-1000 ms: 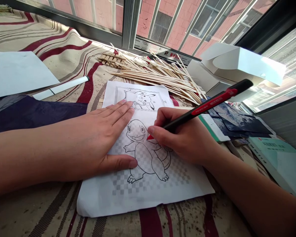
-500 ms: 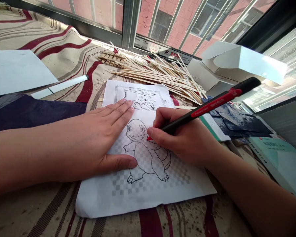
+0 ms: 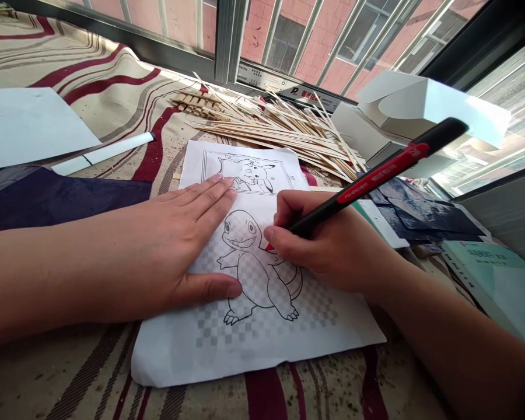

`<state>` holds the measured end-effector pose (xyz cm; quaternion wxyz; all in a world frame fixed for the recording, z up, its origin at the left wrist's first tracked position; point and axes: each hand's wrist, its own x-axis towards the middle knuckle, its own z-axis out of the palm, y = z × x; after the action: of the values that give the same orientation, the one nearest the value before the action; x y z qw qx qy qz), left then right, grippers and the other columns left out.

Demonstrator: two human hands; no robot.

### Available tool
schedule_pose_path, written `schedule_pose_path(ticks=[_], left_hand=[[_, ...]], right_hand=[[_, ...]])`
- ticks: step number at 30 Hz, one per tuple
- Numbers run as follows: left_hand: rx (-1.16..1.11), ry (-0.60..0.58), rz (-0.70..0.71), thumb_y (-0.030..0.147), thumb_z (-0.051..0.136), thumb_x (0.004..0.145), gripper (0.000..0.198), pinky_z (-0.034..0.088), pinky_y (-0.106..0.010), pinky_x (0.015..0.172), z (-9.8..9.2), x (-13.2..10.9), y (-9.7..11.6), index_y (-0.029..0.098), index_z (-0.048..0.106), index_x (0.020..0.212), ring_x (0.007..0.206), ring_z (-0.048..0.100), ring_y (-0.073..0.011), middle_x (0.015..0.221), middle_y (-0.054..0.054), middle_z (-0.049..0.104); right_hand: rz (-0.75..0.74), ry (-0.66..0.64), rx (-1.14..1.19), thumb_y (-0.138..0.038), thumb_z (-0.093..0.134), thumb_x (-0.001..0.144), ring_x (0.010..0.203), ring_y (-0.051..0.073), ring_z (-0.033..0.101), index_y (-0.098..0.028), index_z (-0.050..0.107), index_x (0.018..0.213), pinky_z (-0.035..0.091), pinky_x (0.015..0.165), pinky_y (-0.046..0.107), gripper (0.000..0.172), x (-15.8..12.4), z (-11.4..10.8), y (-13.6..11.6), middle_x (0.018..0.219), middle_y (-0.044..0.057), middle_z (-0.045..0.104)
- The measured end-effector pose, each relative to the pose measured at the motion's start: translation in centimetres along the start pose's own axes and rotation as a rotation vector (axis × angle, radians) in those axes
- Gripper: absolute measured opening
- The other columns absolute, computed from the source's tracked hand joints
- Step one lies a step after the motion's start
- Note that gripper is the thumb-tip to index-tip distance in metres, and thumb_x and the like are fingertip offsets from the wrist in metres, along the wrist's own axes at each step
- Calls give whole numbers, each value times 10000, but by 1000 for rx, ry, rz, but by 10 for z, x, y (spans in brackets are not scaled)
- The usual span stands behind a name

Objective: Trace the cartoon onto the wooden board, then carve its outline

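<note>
My left hand (image 3: 188, 239) lies flat on the left side of a white paper sheet (image 3: 192, 367), fingers stretched out, thumb pointing right. On the sheet is a black line drawing of a standing cartoon lizard (image 3: 254, 280) over a grey checkered background. Above it, a framed cartoon drawing (image 3: 258, 172) shows partly past my left fingertips. My right hand (image 3: 319, 239) grips a black marker pen (image 3: 376, 178) with red label patches, its red tip end low beside the lizard's shoulder. The right hand covers part of the lizard's raised arm and tail.
Many thin wooden sticks (image 3: 280, 128) lie in a heap behind the sheet. At the back right stands an opened white box (image 3: 420, 111); a green book (image 3: 485, 268) lies at right. Left are white paper (image 3: 30, 128), a white strip (image 3: 105, 154) and dark cloth (image 3: 70, 201).
The pen tip and right hand have shifted slightly right, and the pen's back end has risen. A dark line now shows right of the lizard's head. My left hand stays in place.
</note>
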<state>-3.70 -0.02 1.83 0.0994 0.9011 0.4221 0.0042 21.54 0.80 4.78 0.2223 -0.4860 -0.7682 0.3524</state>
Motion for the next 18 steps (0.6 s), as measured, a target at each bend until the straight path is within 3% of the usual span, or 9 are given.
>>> schedule_pose_path(ticks=[12, 18], left_hand=[[-11, 8, 10, 945, 208, 937, 1188, 213, -566, 1382, -2, -3, -1, 81, 199, 1753, 1698, 205, -434, 1847, -191, 113], [-15, 7, -6, 952, 234, 929, 1198, 205, -580, 1382, 0, -3, 0, 82, 208, 1753, 1698, 198, -444, 1848, -190, 116]], right_hand=[[-49, 44, 18, -313, 754, 849, 510, 90, 451, -218, 557, 666, 357, 480, 254, 285, -2, -1, 5, 541, -54, 568], [-67, -13, 93, -299, 770, 873, 482, 76, 441, -211, 578, 691, 354, 466, 252, 279, -1, -1, 7, 533, -70, 571]])
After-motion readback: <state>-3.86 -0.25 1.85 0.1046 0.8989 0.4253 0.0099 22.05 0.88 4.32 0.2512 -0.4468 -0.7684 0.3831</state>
